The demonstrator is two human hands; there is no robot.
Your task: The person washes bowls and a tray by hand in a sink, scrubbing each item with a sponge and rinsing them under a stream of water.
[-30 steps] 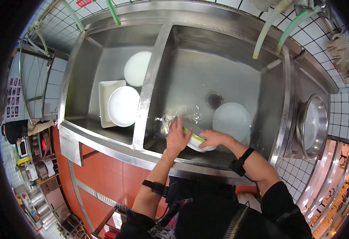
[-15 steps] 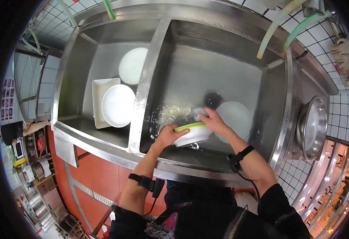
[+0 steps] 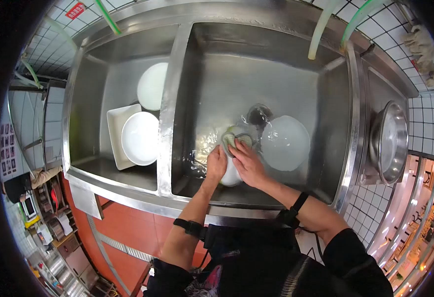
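In the right sink basin, my left hand (image 3: pixel 217 162) grips the side of a white bowl (image 3: pixel 231 176); a green rim showed on it earlier. A grey-green scrubbing cloth (image 3: pixel 230 141) is bunched under the fingers of my right hand (image 3: pixel 247 162), pressed against the bowl. Both hands and the cloth hide much of the bowl, so its tilt is hard to judge. Just to the right, a white round plate (image 3: pixel 287 143) lies under the water. Beyond the cloth is a dark round drain (image 3: pixel 259 114).
A steel divider (image 3: pixel 166 119) separates the left basin, which holds a rectangular white dish (image 3: pixel 116 129), a round white dish (image 3: pixel 141 138) and another (image 3: pixel 152 85). Steel bowls (image 3: pixel 391 143) stand at the right. Hoses (image 3: pixel 321 34) hang over the back edge.
The bowl has turned from its side-on pose. My right hand has come down and left onto it with the cloth, closer to my left hand. The camera view has shifted slightly.
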